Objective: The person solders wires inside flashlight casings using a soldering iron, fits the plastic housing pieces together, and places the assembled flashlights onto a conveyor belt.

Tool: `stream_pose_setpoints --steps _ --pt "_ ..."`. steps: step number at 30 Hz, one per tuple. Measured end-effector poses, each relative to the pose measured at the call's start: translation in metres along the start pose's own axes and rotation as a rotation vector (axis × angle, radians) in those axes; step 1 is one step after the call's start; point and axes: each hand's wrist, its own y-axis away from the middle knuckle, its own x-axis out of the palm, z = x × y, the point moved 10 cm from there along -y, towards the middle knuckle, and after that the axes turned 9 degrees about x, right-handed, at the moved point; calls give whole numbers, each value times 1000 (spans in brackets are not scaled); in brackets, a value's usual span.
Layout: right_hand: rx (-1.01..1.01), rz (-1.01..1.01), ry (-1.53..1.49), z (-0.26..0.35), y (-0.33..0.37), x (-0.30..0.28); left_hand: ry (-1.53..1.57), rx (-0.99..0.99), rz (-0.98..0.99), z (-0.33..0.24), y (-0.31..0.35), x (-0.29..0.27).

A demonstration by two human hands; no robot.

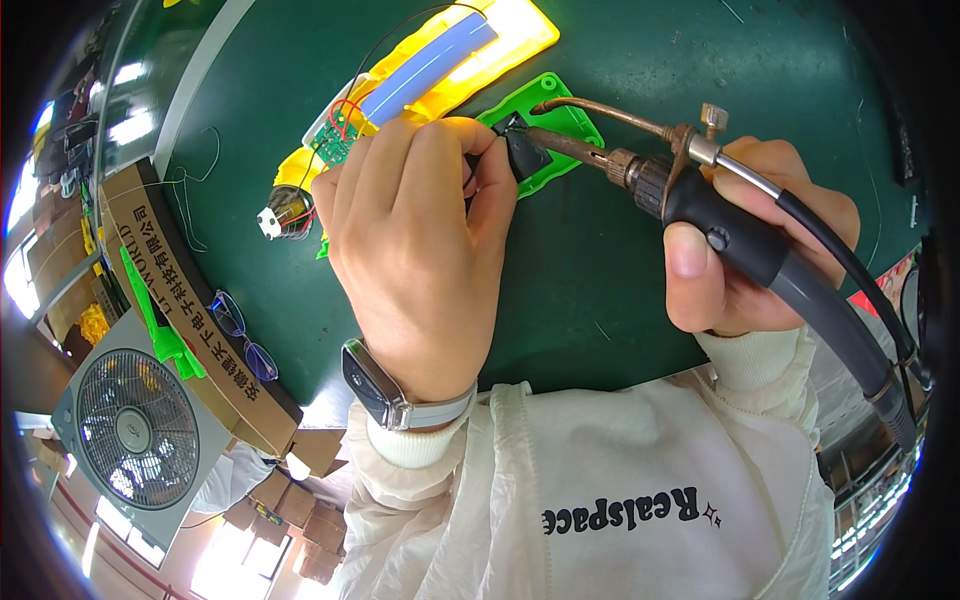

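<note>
My right hand grips a soldering iron with a thin metal feed tube above its tip. The iron's tip meets a black part inside a green plastic shell. My left hand is closed in a pinch beside that part; its fingers hide what they hold, if anything. Past my left knuckles lies a yellow plastic shell with a blue cylindrical battery. Red and black wires run by a small green circuit board. A round part with a white cap sits at the shell's near end.
On the left, a cardboard strip edges the green work surface, with glasses and a bright green plastic piece on it. Beyond stands a grey fan. The iron's cable trails down at right.
</note>
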Motion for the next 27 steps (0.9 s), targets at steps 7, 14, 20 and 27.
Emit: stream_pose_setpoints --steps 7,14,20,27 --pt "45 66 38 -2 -2 2 -23 10 -2 -1 0 0" --pt "33 55 41 0 -4 2 -28 13 -3 -2 0 0" --pt "44 53 39 0 -5 1 -31 20 2 -2 0 0" --pt "46 20 28 -2 -4 -1 -30 24 -5 -2 0 0"
